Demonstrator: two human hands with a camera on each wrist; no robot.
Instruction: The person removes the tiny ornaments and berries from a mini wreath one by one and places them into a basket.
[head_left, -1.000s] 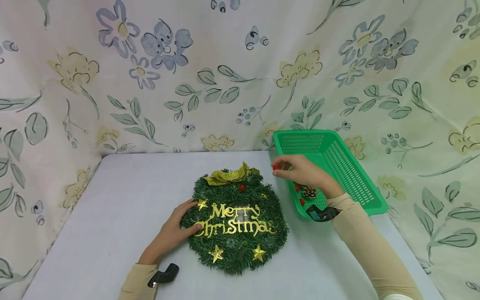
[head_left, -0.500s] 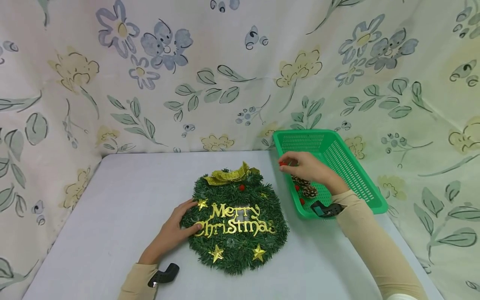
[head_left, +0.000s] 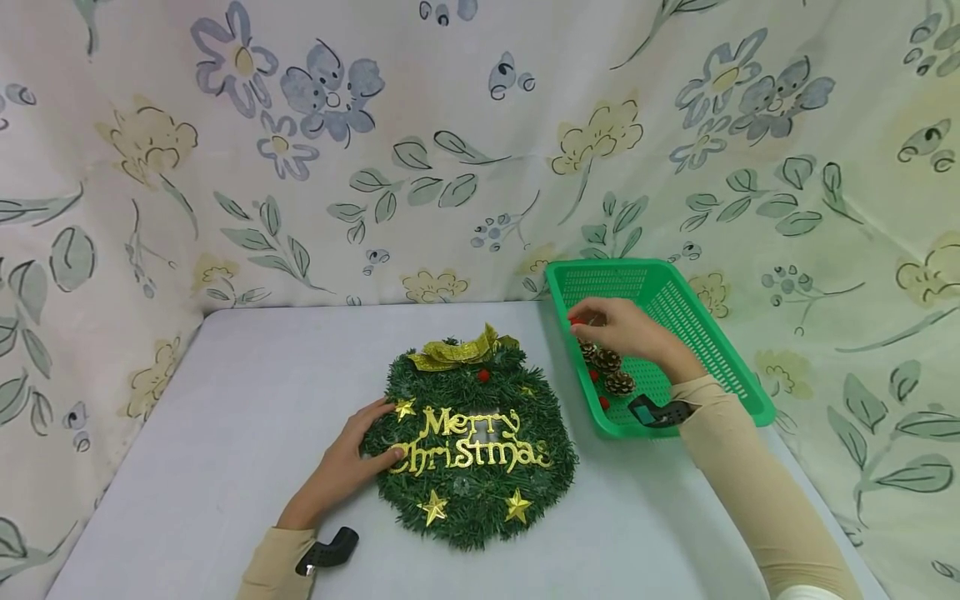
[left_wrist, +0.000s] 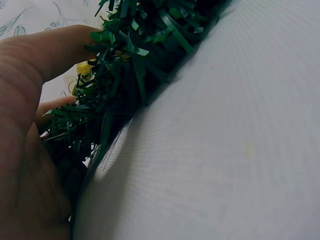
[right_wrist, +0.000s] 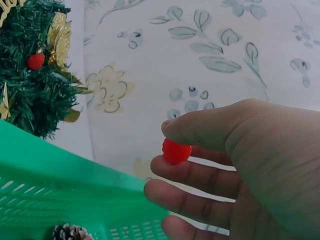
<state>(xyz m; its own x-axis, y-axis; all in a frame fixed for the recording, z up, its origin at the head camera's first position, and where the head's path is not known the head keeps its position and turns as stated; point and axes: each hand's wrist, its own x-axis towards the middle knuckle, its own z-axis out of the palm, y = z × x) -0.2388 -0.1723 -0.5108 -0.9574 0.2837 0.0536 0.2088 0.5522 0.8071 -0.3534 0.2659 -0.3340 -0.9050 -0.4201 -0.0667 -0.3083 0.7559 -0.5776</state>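
Observation:
A green tinsel wreath (head_left: 465,527) lies on the table, bearing gold "Merry Christmas" lettering (head_left: 480,454), gold stars and a gold ribbon bow (head_left: 457,353). One red berry (head_left: 483,376) sits below the bow. My left hand (head_left: 348,457) holds the wreath's left edge, thumb over the front; in the left wrist view tinsel hides some fingers. Over the left side of the green basket (head_left: 723,367), my right hand (head_left: 630,329) pinches a red raspberry-like berry (right_wrist: 176,151) between thumb and fingertips.
Several pinecones (head_left: 619,383) and red berries (head_left: 603,403) lie along the basket's left side. The basket stands at the table's back right. A floral curtain (head_left: 450,167) hangs behind the white table (head_left: 217,433).
My right hand has drawn back rightward and slightly up with the red berry, from beside the basket's left rim to over its inside. The left hand and wreath stay put.

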